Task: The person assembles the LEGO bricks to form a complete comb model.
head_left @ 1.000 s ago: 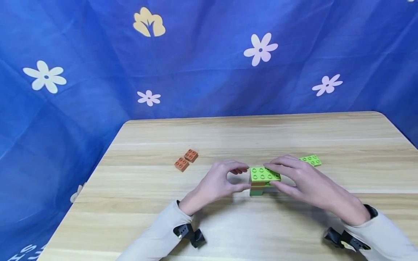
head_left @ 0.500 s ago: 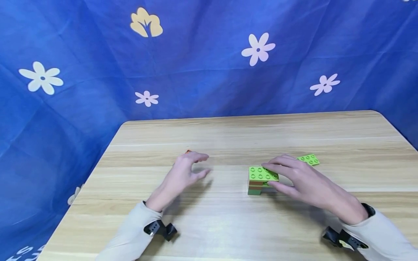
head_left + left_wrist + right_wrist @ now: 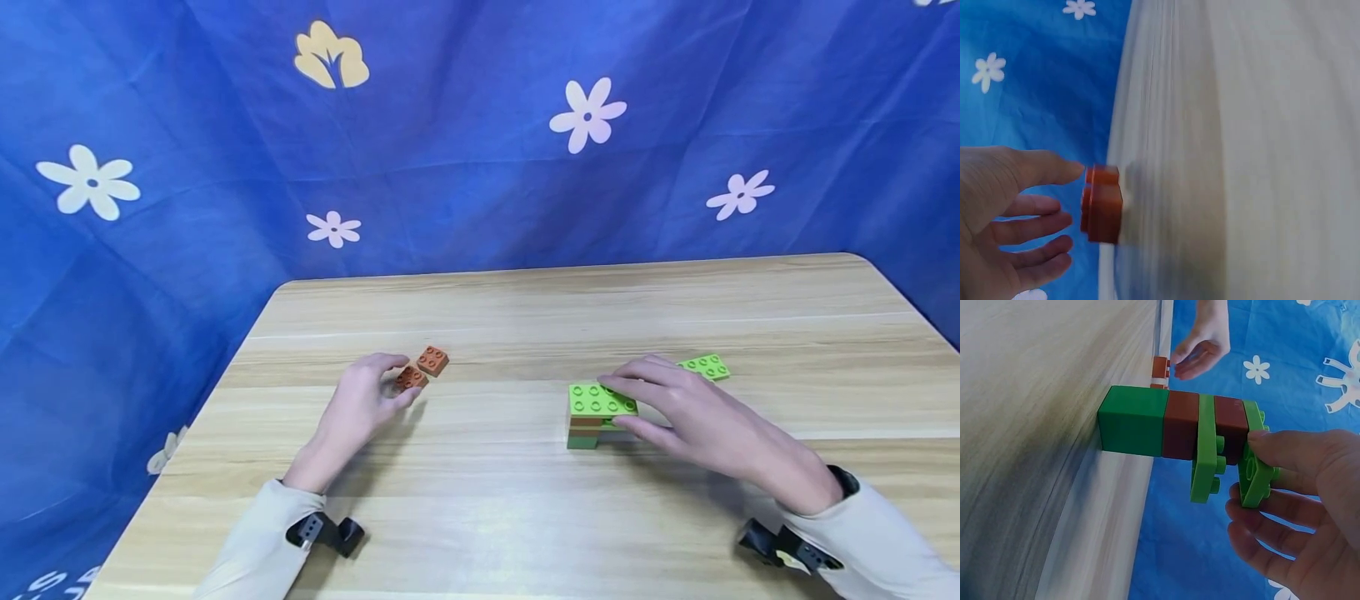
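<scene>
My left hand (image 3: 352,412) hovers round the nearer of two small orange-brown toy building bricks (image 3: 411,378), thumb and fingers spread. The left wrist view shows a slight gap between the fingertips and the brick's studs. The farther orange-brown brick (image 3: 432,361) lies just beyond it. My right hand (image 3: 693,417) pinches the top light green plate (image 3: 588,402) of a stack between thumb and fingers. Below that plate, the right wrist view shows a brown brick (image 3: 1230,428), another light green plate (image 3: 1205,450), a second brown brick (image 3: 1180,425) and a dark green brick (image 3: 1132,420) on the table. Both plates overhang on one side.
A loose light green plate (image 3: 708,367) lies behind my right hand, partly hidden by it. The wooden table (image 3: 487,517) ends at a blue flower-printed cloth (image 3: 450,167) at the back and left.
My left hand has left the stack's side and moved left across the table to the orange-brown bricks. My right hand has kept its hold on the stack.
</scene>
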Demonstrator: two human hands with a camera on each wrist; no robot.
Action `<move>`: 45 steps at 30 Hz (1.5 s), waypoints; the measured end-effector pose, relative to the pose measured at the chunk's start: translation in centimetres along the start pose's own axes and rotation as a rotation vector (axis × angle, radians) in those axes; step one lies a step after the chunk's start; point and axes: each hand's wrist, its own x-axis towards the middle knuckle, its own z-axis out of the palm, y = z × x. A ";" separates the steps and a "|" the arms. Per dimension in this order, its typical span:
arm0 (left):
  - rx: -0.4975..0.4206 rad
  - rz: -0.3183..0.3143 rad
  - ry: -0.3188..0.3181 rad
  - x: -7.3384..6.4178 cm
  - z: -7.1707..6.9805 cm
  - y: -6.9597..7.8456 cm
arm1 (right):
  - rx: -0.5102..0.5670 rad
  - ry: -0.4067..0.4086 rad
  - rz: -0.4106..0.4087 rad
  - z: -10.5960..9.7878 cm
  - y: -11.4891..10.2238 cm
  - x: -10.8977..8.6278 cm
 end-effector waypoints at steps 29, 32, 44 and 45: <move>-0.033 -0.197 -0.085 -0.4 0.2 -1.2 | -0.010 -0.015 0.000 0.0 -0.1 0.1; -0.034 -0.197 -0.088 -0.3 0.1 -1.0 | -0.011 -0.011 -0.003 0.0 -0.1 0.1; -0.073 -0.123 -0.059 0.2 -0.4 1.5 | -0.019 -0.004 -0.011 0.0 -0.1 0.2; -0.080 -0.108 -0.057 0.3 -0.4 1.8 | -0.019 -0.005 -0.011 0.0 -0.1 0.2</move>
